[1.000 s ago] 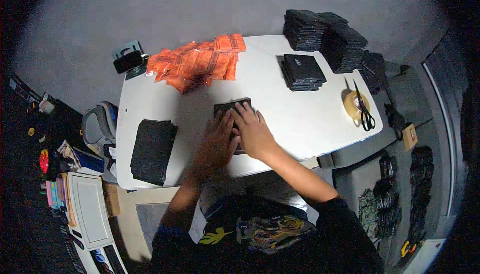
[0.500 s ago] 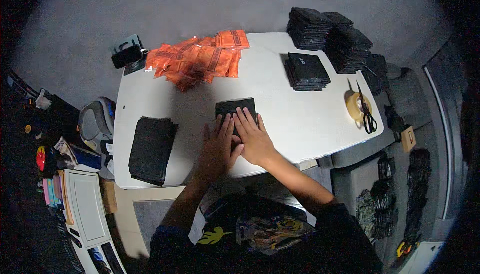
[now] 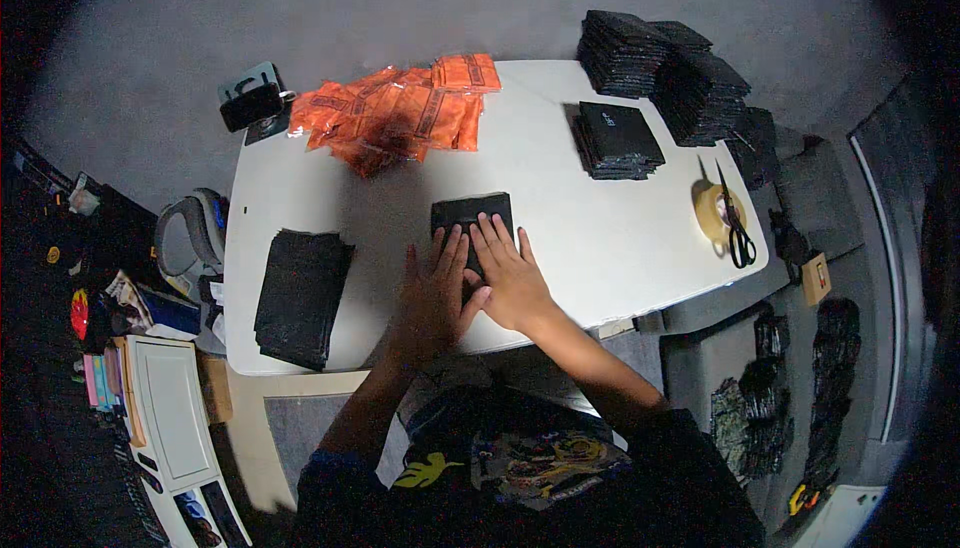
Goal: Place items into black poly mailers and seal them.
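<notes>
A small black folded piece, which looks like cloth or a pouch (image 3: 470, 209), lies flat near the middle of the table's front. Both palms rest on it side by side. My left hand (image 3: 432, 288) covers its left part, fingers stretched out and pointing away from me. Across its right part my right hand (image 3: 508, 273) lies flat, fingers extended, with the thumbs close together. The hands hide most of the piece's near half. To the left of my left hand lies a stack of flat black sheets (image 3: 303, 298).
Orange clear-wrapped packets (image 3: 400, 113) are heaped at the back of the white table (image 3: 590, 258). A short black stack (image 3: 620, 140) and taller black stacks (image 3: 700, 98) stand back right. Scissors (image 3: 738, 233) lie over a tape roll (image 3: 712, 216). A phone (image 3: 252, 106) leans at the back left.
Both hands stay flat on the black piece, with hardly any shift of the fingers. The whole view has moved very slightly.
</notes>
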A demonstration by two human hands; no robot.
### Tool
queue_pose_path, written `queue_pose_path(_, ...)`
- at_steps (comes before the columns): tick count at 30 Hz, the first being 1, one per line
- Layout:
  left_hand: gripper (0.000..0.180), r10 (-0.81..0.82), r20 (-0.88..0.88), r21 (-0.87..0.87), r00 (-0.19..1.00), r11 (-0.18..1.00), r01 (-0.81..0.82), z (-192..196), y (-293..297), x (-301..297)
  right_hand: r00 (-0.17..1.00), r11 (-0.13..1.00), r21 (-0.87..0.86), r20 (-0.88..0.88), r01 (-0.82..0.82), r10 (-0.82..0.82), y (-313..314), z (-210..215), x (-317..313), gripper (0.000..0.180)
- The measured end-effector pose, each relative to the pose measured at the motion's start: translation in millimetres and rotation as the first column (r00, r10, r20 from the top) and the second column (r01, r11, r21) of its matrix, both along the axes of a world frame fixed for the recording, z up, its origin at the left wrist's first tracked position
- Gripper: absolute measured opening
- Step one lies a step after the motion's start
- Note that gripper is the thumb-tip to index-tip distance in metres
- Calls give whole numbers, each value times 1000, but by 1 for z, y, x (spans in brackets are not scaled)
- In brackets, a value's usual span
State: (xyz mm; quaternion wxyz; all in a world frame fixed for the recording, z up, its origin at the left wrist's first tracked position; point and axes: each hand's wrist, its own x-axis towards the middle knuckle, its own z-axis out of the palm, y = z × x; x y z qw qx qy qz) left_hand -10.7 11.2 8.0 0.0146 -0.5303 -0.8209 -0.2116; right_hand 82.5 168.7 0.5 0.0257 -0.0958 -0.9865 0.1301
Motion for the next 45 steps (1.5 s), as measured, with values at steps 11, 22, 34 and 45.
queue_pose_path(11, 84, 20, 8, -14, 1000, 1000, -20, 0, -2, 1, 1000, 1000, 21, -20, 14, -14, 1, -8, 0, 93)
queue_pose_path(22, 86, 111, -39, -67, 993, 991, -113, -8, -12, 3, 957, 986, -11, -240, 164, -162, -7, -16, 20, 82)
queue_pose_path(34, 80, 214, 781, 122, 587, 870, -479, -26, 17, -46, 758, 330, -944, -220, -7, -614, 16, 2, 1, 82)
queue_pose_path(45, 30, 90, 668, 397, 738, 796, -456, 40, 12, -48, 831, 304, -935, -311, -182, -461, 57, 58, 5, 12)
